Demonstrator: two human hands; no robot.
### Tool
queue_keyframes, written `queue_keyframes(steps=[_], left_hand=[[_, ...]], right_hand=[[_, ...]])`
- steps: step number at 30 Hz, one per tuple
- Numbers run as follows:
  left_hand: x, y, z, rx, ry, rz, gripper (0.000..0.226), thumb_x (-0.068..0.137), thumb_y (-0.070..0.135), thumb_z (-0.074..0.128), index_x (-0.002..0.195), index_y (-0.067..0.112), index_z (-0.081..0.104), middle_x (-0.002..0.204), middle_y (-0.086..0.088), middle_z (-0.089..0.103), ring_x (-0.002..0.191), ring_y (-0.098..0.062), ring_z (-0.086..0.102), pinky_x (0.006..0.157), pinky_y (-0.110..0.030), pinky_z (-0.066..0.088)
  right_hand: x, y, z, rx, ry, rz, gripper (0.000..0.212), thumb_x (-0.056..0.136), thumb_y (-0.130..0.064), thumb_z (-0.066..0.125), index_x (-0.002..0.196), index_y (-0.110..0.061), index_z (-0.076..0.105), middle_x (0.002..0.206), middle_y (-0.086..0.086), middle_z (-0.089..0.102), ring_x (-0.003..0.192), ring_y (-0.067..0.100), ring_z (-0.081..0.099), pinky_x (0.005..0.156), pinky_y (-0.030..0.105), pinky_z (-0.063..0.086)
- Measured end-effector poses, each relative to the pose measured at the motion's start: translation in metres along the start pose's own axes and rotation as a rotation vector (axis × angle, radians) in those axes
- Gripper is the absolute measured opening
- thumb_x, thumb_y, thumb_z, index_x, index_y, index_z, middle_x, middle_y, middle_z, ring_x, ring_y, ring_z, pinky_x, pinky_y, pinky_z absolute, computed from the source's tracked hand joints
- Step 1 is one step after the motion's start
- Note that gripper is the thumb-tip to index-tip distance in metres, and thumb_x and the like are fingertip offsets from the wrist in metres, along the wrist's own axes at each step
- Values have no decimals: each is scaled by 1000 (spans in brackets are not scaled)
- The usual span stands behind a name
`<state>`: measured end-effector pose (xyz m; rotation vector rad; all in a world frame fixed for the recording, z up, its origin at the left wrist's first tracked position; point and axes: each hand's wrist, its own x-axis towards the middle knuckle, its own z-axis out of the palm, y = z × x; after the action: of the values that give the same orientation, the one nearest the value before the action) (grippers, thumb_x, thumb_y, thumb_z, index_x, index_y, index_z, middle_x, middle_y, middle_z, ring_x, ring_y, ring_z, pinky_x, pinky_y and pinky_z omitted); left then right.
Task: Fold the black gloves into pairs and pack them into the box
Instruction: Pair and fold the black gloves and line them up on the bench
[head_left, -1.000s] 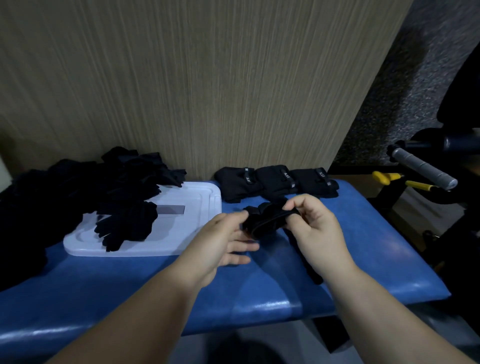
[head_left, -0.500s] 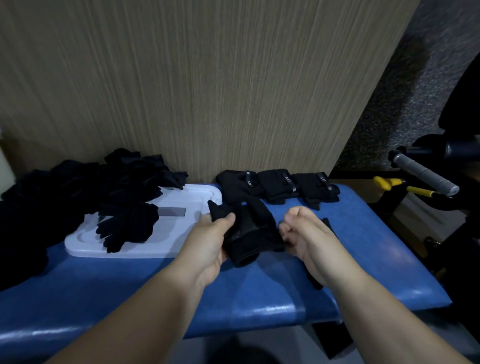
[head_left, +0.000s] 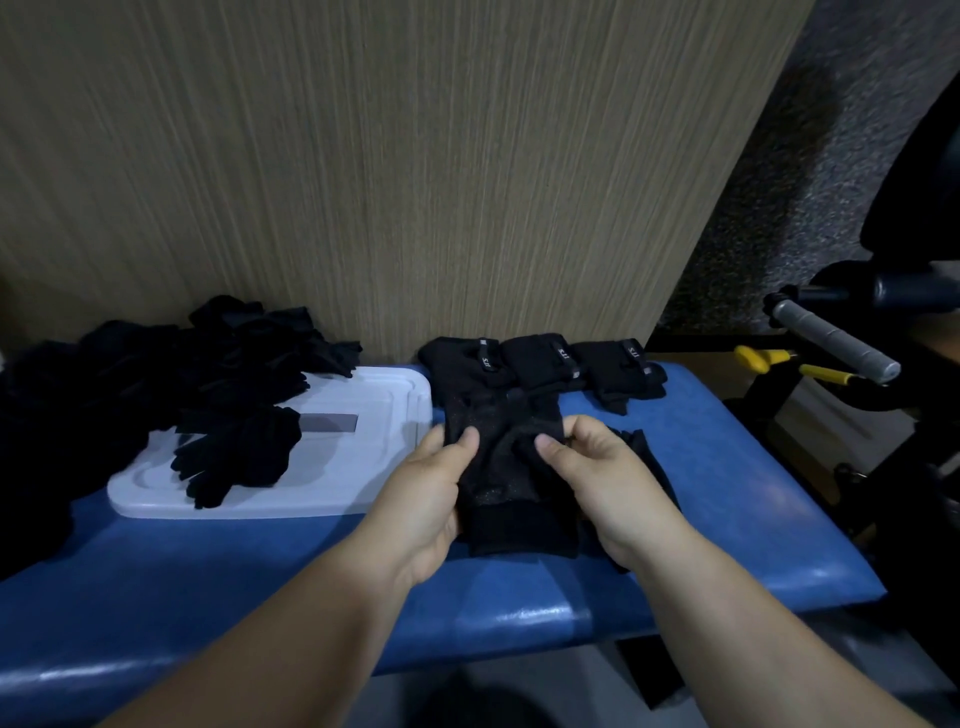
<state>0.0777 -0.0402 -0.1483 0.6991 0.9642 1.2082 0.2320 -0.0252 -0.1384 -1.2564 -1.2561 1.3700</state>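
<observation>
A black glove (head_left: 511, 478) lies spread flat on the blue padded bench (head_left: 727, 499), cuff toward me. My left hand (head_left: 426, 493) grips its left edge with the thumb on top. My right hand (head_left: 608, 478) pinches its right side. A second black glove (head_left: 647, 457) lies partly hidden under my right hand. Three folded glove pairs (head_left: 550, 364) with small labels sit in a row at the back by the wall. A heap of loose black gloves (head_left: 156, 374) fills the left side.
A white plastic lid (head_left: 332, 467) lies on the bench left of my hands, with a loose glove bundle (head_left: 239, 452) on it. A wood-grain wall stands behind. Off the bench's right edge are a grey-handled bar (head_left: 836, 338) and yellow-handled tools (head_left: 769, 358).
The glove was bunched up between both hands above the bench; it has since been opened out and laid flat. Both hands moved down and toward me with it.
</observation>
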Motion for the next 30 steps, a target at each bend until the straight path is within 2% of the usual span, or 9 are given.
queue_keyframes(steps=[2, 6, 9, 12, 17, 20, 23, 26, 30], left_hand=[[4, -3, -2, 74, 60, 24, 21, 100, 17, 46, 115, 19, 61, 108, -5, 72, 103, -22, 67, 94, -45, 52], [11, -10, -6, 308, 162, 121, 19, 98, 11, 51, 114, 19, 55, 108, 1, 70, 98, -15, 66, 87, -37, 54], [15, -13, -10, 581, 267, 291, 29, 93, 11, 58, 117, 22, 45, 106, 4, 64, 95, -17, 64, 79, -28, 49], [13, -15, -11, 943, 296, 433, 52, 91, 15, 59, 136, 24, 35, 126, 7, 45, 90, -7, 57, 78, -16, 38], [8, -19, -12, 1406, 191, 621, 38, 96, 22, 50, 133, 20, 48, 136, 6, 45, 124, -13, 36, 100, -12, 19], [8, -23, -13, 1522, 90, 610, 37, 100, 31, 40, 134, 24, 49, 136, 10, 50, 129, -9, 34, 108, -19, 21], [5, -24, -13, 1637, 69, 542, 42, 101, 40, 30, 141, 32, 41, 145, 17, 41, 140, -6, 21, 114, -23, 13], [2, -23, -12, 1752, 70, 471, 46, 101, 41, 30, 146, 31, 32, 150, 16, 35, 144, -9, 14, 114, -27, 6], [-1, -23, -13, 1804, 123, 461, 49, 99, 43, 30, 146, 29, 32, 148, 16, 35, 139, -9, 20, 114, -27, 7]], right_hand=[[2, 2, -1, -104, 28, -77, 7, 96, -15, 58, 95, -21, 62, 99, 3, 73, 96, 19, 69, 90, 41, 55], [0, 3, -1, -313, 58, -167, 17, 96, -15, 56, 104, -30, 56, 92, -1, 73, 88, 14, 70, 83, 37, 58], [1, 5, -2, -482, 112, -204, 27, 95, -17, 57, 115, -34, 51, 89, -6, 70, 83, 8, 67, 78, 32, 58], [2, 11, -3, -805, 159, -256, 43, 95, -23, 56, 133, -31, 40, 94, -7, 63, 82, 5, 60, 72, 23, 51], [3, 17, -7, -1188, 256, -448, 48, 95, -33, 53, 140, -20, 45, 128, 1, 56, 123, 21, 43, 102, 31, 36], [3, 16, -8, -1320, 94, -349, 49, 98, -44, 41, 144, -27, 40, 149, -9, 40, 144, 14, 18, 116, 34, 18], [4, 21, -8, -1391, -97, -213, 55, 101, -48, 29, 152, -27, 24, 160, -12, 16, 148, 11, -9, 119, 37, -7], [5, 24, -8, -1432, -183, -128, 58, 102, -49, 21, 154, -26, 14, 162, -11, 4, 147, 12, -16, 117, 42, -16], [5, 27, -9, -1425, -222, -61, 59, 102, -51, 17, 155, -27, 7, 162, -12, -3, 147, 12, -16, 116, 45, -19]])
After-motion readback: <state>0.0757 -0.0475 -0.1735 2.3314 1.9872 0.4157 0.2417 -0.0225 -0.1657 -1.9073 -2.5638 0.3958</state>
